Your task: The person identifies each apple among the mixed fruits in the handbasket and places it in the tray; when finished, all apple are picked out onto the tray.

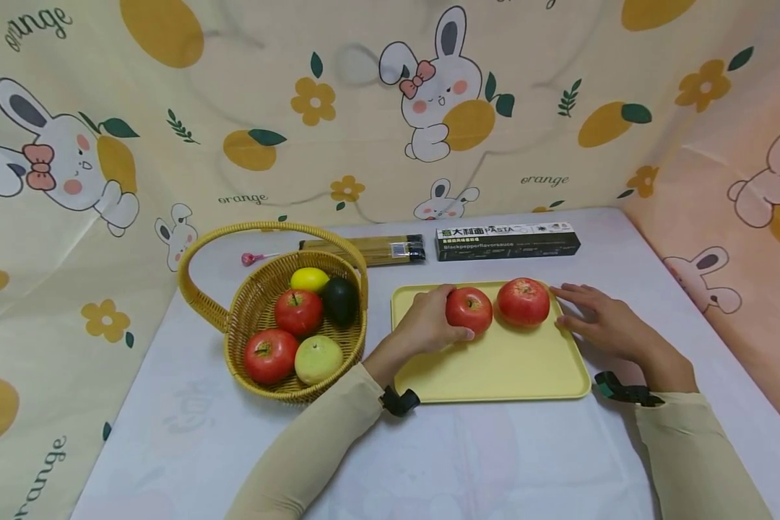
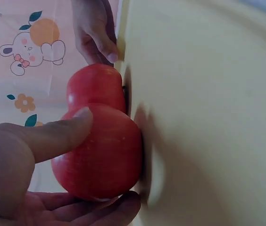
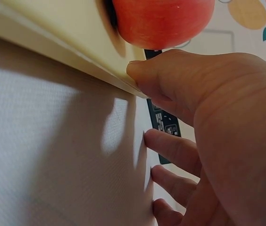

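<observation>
My left hand (image 1: 429,326) grips a red apple (image 1: 471,312) at the yellow tray's (image 1: 494,377) upper middle. In the left wrist view the thumb lies across the apple's side and the other fingers wrap its far side. The apple's underside is close against the tray. A second red apple (image 1: 523,302) sits just right of it, overlapped by the first in the left wrist view. My right hand (image 1: 607,325) is at the tray's right edge with its fingers spread. In the right wrist view the thumb (image 3: 147,75) rests at the rim and the other fingers reach down to the tablecloth.
Left of the tray stands a wicker basket (image 1: 234,354) with a tall handle, holding red apples, a pale green fruit, a lemon and a dark avocado-like fruit. Behind lie a pasta box (image 1: 508,242), a pack of dry noodles (image 1: 370,250) and a pink lollipop (image 1: 248,258).
</observation>
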`<state>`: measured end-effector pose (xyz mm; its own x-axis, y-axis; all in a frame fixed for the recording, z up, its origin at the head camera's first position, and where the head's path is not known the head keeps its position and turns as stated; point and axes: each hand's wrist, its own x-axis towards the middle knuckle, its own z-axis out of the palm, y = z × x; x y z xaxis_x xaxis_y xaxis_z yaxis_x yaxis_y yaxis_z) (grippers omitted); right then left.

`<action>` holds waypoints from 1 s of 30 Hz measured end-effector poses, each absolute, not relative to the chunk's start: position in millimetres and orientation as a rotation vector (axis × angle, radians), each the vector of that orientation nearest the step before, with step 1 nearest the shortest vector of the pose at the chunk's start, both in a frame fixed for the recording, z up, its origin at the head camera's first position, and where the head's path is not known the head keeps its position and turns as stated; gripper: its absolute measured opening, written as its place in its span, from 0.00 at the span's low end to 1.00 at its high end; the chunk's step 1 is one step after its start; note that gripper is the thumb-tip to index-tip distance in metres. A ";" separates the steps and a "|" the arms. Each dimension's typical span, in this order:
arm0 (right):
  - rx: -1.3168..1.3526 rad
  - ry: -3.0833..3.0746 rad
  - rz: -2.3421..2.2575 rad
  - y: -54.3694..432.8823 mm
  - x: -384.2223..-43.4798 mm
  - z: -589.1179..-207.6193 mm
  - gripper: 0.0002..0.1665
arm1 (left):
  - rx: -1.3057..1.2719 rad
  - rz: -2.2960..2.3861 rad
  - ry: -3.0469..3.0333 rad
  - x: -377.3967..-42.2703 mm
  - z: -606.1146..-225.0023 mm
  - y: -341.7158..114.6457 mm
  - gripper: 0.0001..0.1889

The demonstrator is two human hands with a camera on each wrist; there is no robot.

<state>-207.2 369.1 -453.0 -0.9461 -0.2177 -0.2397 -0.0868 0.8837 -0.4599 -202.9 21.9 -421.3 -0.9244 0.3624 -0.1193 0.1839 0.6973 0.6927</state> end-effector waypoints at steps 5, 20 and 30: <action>-0.241 2.773 -0.643 368.7 -209.1 -452.8 0.49 | 0.467 1.047 2.666 -207.6 -424.1 26.8 0.45; -0.262 2.776 -0.633 367.6 -208.4 -455.3 0.49 | 0.523 1.122 2.681 -181.7 -402.6 8.0 0.48; -0.279 2.779 -0.634 367.9 -209.3 -452.8 0.49 | 0.779 1.645 2.163 -143.4 -378.6 -66.9 0.36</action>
